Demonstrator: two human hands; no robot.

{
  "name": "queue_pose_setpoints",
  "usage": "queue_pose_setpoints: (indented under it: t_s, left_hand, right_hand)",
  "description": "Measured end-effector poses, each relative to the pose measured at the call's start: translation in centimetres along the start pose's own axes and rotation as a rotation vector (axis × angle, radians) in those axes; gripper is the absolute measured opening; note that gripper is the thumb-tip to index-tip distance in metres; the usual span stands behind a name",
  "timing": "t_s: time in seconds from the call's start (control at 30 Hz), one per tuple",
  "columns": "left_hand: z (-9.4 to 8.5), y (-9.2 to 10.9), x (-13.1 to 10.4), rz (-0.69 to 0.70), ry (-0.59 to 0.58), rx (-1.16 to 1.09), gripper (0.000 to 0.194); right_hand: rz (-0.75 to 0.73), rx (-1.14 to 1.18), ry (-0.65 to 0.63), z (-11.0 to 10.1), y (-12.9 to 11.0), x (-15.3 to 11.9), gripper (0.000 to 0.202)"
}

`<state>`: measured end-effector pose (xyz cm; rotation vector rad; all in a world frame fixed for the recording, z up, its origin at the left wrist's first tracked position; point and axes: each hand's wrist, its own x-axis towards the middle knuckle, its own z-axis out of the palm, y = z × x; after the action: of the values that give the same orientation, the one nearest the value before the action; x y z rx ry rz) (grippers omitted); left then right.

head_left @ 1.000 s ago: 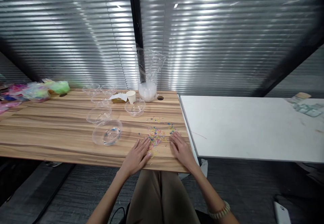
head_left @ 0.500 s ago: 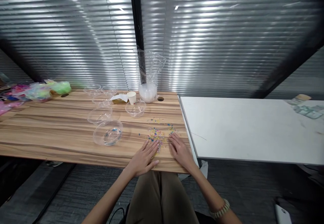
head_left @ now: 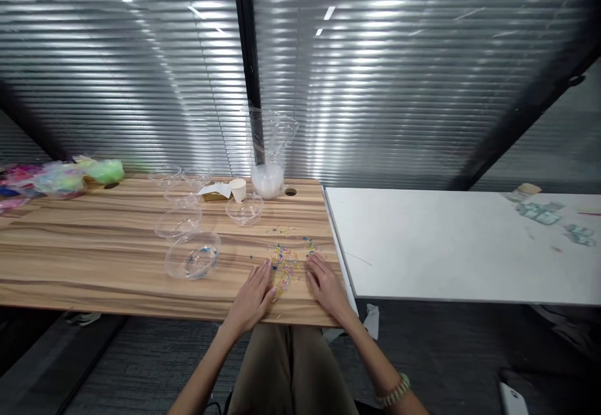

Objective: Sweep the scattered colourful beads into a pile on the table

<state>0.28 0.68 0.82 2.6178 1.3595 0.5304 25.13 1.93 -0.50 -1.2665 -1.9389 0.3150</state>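
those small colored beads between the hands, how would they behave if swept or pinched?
The colored beads are tiny and loose, so they would probably scatter or roll on the smooth wooden table. Likely light, and awkward to pinch singly.

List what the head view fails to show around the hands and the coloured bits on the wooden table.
- Coloured bits: too small to tell what they are.
- Left hand and right hand: lie flat, so whatever is under the palms is hidden.
- Clear bowl: bluish contents, too small and blurred to identify.
- Bright bags: far left, partly cut by the frame edge.
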Motion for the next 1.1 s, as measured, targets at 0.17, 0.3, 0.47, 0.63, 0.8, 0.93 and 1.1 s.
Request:
queue_pose_setpoints:
  t_s: [0.17, 0.3, 0.47, 0.63, 0.8, 0.93, 1.1]
  left_hand:
    - [1.1, -0.9, -1.2, -0.104, 0.145, -0.004, 0.054]
    - [2.2, -1.7, -1.9, -0.22, 0.254, 0.054, 0.055]
    - [1.8, -1.7, -0.9, -0.279, 0.24, 0.137, 0.064]
    - [-0.5, -0.2, -0.2, 0.039, -0.013, 0.071, 0.052]
    - [-1.1, 0.3, 0.0, 0.097, -0.109, 0.069, 0.052]
    - [-0.7, 0.0, 0.0, 0.114, -0.122, 0.102, 0.053]
    - [-0.4, -0.2, -0.1, 0.118, -0.084, 0.096, 0.052]
  right_hand:
    - [0.014, 0.003, 0.023, 0.2, 0.3, -0.1, 0.035]
    - [-0.008, 0.015, -0.004, 0.0, 0.3, -0.1, 0.034]
    - [0.0, 0.018, -0.01, 0.0, 0.5, -0.2, 0.035]
    - [0.0, 0.016, 0.014, 0.2, 0.8, -0.3, 0.037]
    - [0.012, 0.019, 0.033, 0.1, 0.8, -0.3, 0.037]
    - [0.01, 0.001, 0.024, 0.2, 0.9, -0.3, 0.037]
    - [-0.007, -0.006, 0.032, 0.0, 0.9, -0.4, 0.038]
